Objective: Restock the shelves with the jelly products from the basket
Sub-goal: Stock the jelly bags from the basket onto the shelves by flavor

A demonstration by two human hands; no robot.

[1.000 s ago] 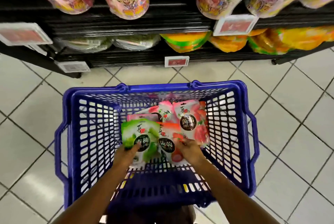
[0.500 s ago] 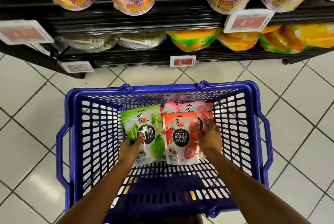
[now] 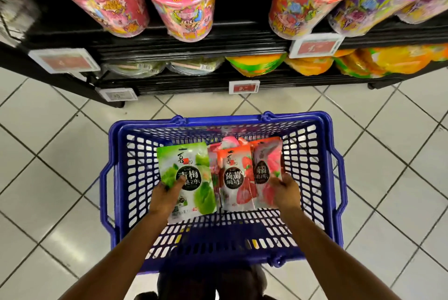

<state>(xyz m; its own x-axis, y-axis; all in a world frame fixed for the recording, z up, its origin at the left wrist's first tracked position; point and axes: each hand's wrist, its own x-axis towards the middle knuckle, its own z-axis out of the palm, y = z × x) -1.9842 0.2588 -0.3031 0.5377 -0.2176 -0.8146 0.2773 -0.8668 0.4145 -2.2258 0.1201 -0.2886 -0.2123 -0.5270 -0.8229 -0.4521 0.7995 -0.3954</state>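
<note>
1. White floor tiles [image 3: 60,154] run up to a black shelf unit [image 3: 169,47] at 12 o'clock, stocked with bright tubs [image 3: 186,9] above and yellow-orange packs [image 3: 312,67] below.
2. A blue basket [image 3: 337,178] stands on the floor in front of the person.
3. Since a second ago the pouches have come up off the basket's bottom: then both hands were pressed low among the pile, now the packs stand higher against the far wall.
4. The left hand [image 3: 167,193] is clamped on a green jelly pouch [image 3: 186,178], thumb across its front.
5. The right hand [image 3: 284,190] grips a red strawberry pouch [image 3: 236,178] and a pink pouch [image 3: 266,169] together at 3 o'clock of the green one.
6. More pouches remain underneath, so this looks like an early load, with the carry up to the shelf at 12 o'clock next.
</note>
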